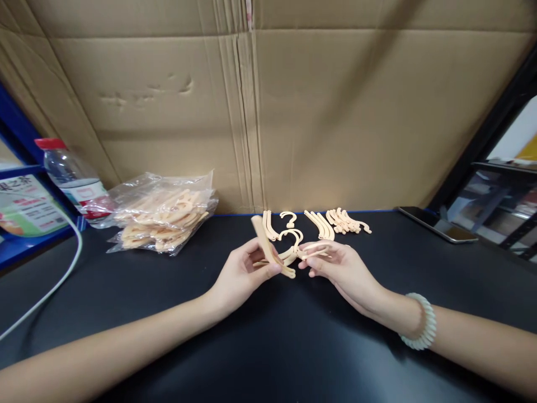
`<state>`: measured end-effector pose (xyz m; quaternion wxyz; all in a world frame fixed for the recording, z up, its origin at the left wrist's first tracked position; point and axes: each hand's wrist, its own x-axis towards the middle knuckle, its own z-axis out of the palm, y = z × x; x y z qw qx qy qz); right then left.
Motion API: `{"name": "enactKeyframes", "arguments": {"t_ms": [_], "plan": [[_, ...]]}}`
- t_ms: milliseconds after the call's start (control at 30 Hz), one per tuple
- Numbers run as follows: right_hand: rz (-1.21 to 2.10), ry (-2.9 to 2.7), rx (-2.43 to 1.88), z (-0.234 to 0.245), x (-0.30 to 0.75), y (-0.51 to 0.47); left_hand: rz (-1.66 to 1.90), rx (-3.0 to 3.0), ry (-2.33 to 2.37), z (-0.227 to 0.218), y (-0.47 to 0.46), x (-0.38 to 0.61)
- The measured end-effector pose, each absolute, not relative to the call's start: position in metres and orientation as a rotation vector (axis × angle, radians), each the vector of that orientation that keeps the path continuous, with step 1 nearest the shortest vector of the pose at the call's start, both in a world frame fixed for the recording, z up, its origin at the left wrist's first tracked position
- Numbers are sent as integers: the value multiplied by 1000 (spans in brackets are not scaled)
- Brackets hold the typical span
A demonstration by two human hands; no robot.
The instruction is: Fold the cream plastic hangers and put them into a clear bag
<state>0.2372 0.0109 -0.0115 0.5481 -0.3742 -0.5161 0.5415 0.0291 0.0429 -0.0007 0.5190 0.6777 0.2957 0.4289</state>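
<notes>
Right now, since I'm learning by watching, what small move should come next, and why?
Perhaps bring the curved piece in the left hand towards the slim piece in the right hand: each is held, their near ends point inward, and those ends look apart.

There are 2 hands (242,274), 1 bottle (75,179), 1 phone (436,224).

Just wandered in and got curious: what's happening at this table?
Someone is handling small pale parts over a black table. The left hand grips a curved piece, tilted upward; the right hand pinches a thin piece, partly hidden by the fingers. Beyond the hands lie more loose parts, including a hook and a pile on the right. Plastic bags of similar parts sit at left, next to a bottle.
</notes>
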Motion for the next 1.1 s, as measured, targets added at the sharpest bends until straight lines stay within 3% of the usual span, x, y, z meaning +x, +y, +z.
{"name": "enactKeyframes", "arguments": {"t_ms": [500, 1100], "plan": [[1428, -1420, -790, -8, 240, 10, 1104, 1911, 700, 0, 31, 30], [1285, -1512, -854, -6, 238, 6, 1074, 2010, 677, 3, 26, 28]]}}
